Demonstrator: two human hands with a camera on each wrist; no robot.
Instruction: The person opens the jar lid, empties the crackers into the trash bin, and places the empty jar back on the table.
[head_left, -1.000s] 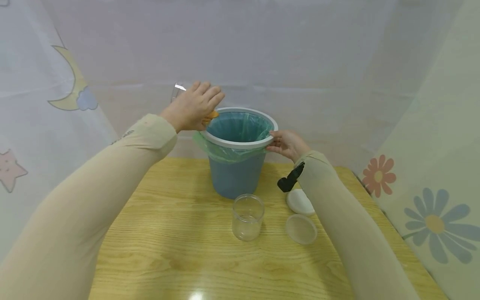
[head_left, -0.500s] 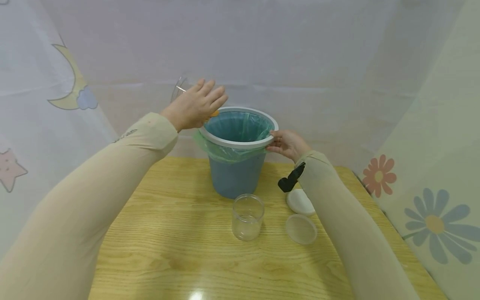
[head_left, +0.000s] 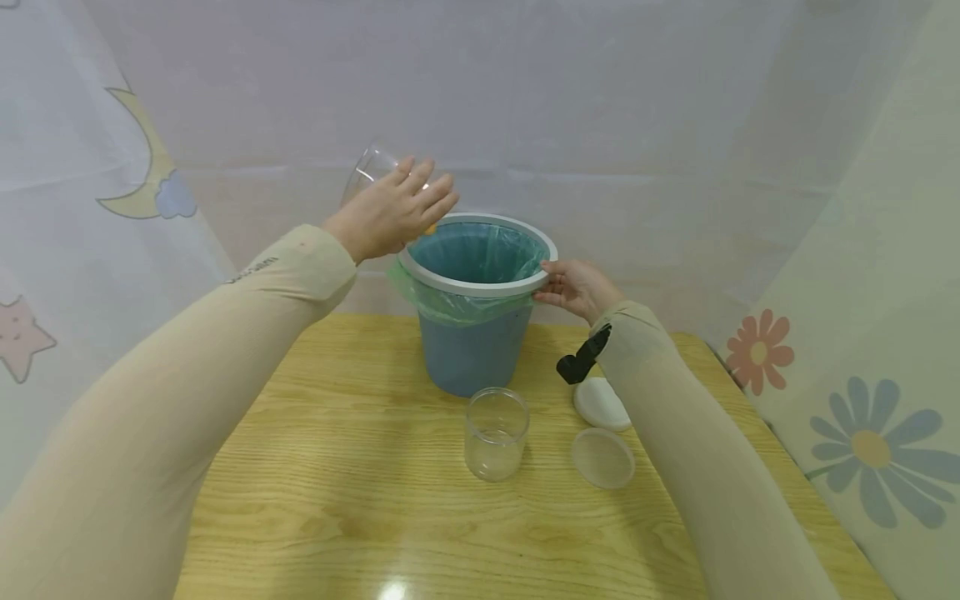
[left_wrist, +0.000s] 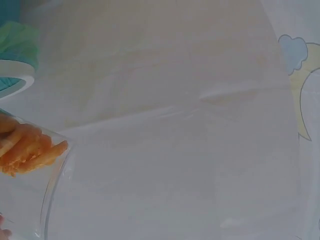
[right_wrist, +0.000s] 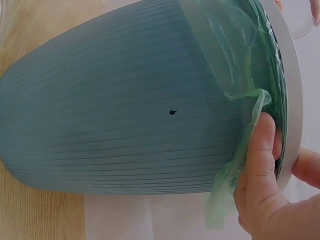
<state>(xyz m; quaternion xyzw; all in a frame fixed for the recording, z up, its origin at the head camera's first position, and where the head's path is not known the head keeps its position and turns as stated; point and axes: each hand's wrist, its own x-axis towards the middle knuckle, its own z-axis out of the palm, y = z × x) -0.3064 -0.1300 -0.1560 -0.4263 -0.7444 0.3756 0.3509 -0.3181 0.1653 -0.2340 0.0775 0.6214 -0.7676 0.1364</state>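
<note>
My left hand (head_left: 393,208) grips a clear plastic jar (head_left: 365,171), tilted beside the bin's left rim. Orange, strip-like pieces (left_wrist: 30,150) lie inside that jar in the left wrist view; just a bit of orange shows under my fingers in the head view. The blue bin (head_left: 474,350) stands upright, with a white rim ring (head_left: 480,290) and a thin green bag (right_wrist: 235,45) folded over its edge. At the bin's right side my right hand (head_left: 577,289) pinches the rim, thumb over the ring and fingers beneath it against the bag.
A second clear jar (head_left: 495,454) stands upright on the wooden table (head_left: 337,500) in front of the bin. To its right lie a translucent round lid (head_left: 602,460) and a white round object (head_left: 598,404) partly behind my right sleeve. A patterned cloth hangs behind.
The jar in my left hand has tipped further, its base rising, and the left hand has shifted slightly right with fingers more spread. My right hand stays on the rim.
</note>
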